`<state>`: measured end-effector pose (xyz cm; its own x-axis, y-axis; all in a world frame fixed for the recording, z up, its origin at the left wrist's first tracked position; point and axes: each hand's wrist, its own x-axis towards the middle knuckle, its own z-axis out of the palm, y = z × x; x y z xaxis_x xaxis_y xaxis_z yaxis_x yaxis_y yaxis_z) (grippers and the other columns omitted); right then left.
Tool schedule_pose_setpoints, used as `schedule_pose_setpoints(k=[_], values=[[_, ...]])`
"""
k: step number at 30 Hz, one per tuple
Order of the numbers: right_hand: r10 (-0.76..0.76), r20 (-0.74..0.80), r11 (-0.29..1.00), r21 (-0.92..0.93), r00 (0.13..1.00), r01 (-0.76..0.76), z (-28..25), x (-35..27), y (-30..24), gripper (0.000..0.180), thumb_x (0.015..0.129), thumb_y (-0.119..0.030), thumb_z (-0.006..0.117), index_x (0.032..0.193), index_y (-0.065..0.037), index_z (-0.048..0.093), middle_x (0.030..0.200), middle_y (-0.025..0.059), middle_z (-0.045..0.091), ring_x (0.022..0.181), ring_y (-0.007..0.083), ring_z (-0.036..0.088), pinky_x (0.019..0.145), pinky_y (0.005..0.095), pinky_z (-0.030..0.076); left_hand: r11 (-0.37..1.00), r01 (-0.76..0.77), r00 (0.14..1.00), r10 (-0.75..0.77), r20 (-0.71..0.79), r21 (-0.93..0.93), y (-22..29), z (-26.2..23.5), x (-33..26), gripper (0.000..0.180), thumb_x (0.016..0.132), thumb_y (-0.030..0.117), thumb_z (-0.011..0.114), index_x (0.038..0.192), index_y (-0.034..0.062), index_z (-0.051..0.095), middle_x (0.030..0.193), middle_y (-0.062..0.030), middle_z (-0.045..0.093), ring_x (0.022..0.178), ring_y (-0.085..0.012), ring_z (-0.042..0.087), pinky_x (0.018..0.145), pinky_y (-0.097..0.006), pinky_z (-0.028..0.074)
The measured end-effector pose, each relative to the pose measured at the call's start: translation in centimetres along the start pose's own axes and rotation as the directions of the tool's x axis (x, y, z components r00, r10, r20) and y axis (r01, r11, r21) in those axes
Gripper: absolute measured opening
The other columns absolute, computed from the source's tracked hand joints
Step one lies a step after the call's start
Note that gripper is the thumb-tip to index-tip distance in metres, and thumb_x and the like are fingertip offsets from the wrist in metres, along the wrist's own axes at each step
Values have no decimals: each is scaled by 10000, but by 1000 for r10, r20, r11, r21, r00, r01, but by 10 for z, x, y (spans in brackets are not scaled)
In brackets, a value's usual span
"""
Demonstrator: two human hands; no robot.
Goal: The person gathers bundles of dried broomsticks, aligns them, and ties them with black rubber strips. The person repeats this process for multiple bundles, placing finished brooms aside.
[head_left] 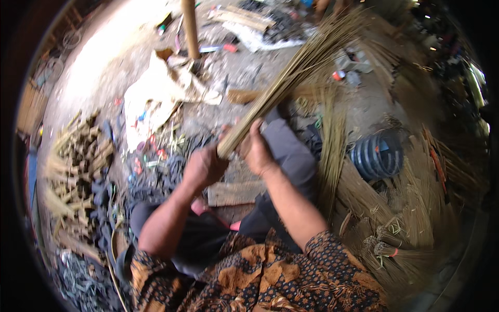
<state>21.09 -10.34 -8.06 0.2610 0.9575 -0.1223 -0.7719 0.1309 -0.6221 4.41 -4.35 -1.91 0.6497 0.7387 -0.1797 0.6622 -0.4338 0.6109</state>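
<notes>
A long bundle of thin, stiff straw-coloured sticks (283, 86) slants up to the far right, its cut butt end towards me and its tips fanned out. My left hand (206, 165) is closed round the bundle near the butt end. My right hand (255, 149) grips it from the other side, just above, with the thumb lying along the sticks. Below my hands a wooden board (236, 193) rests between my legs. Beside my right knee more loose thin sticks (332, 145) lie in a long sheaf.
Piled bundles (78, 179) lie at the left near dark rubbery scraps (86, 283). A pale sack (163, 86) and a wooden post (190, 28) are farther off. At the right are a large blue plastic bottle (377, 155) and several tied stick bundles (403, 255).
</notes>
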Motion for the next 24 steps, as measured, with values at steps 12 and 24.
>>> schedule_pose_setpoints(k=[12, 24], values=[[156, -592, 452, -669, 791, -590, -188, 28, 80, 332, 1001, -311, 686, 1148, -13, 688, 876, 45, 704, 666, 111, 675, 545, 246, 507, 982, 159, 977, -171, -124, -100, -30, -98, 14, 322, 917, 301, 748, 1077, 45, 637, 791, -224, 696, 805, -441, 704, 727, -507, 531], [-247, -672, -35, -714, 699, -699, -220, 101, 143, 213, 927, -268, 720, 1082, -123, 707, 1069, 182, 751, 998, 386, 714, 850, 475, 544, 951, 258, 920, -296, -257, -169, -57, -111, 5, 295, 908, 243, 791, 1052, 20, 664, 732, -185, 686, 641, -333, 694, 638, -413, 539]])
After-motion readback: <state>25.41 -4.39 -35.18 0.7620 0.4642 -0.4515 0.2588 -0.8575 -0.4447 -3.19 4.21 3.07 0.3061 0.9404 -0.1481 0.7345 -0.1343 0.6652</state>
